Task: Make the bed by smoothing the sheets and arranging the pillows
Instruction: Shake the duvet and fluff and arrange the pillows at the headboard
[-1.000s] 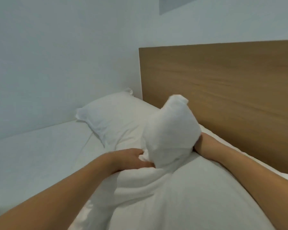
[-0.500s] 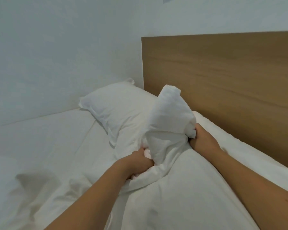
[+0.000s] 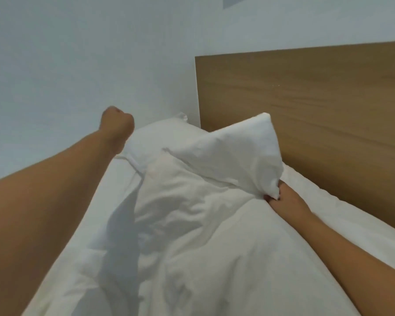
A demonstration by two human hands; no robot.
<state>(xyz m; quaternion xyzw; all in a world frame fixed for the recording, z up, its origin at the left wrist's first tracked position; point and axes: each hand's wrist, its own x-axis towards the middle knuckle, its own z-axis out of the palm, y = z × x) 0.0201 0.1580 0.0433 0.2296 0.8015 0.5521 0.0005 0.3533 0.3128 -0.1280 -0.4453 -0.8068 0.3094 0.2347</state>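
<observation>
While right hand (image 3: 283, 197) grips pillow (image 3: 235, 153), left fist (image 3: 116, 122) hovers.

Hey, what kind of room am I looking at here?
Most likely a bedroom: a bed with white bedding, a pillow in the corner, and a wooden headboard against a plain wall.

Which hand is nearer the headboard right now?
Right. The right hand grips the raised pillow corner just in front of the headboard; the left hand is a raised fist over by the side wall.
</observation>
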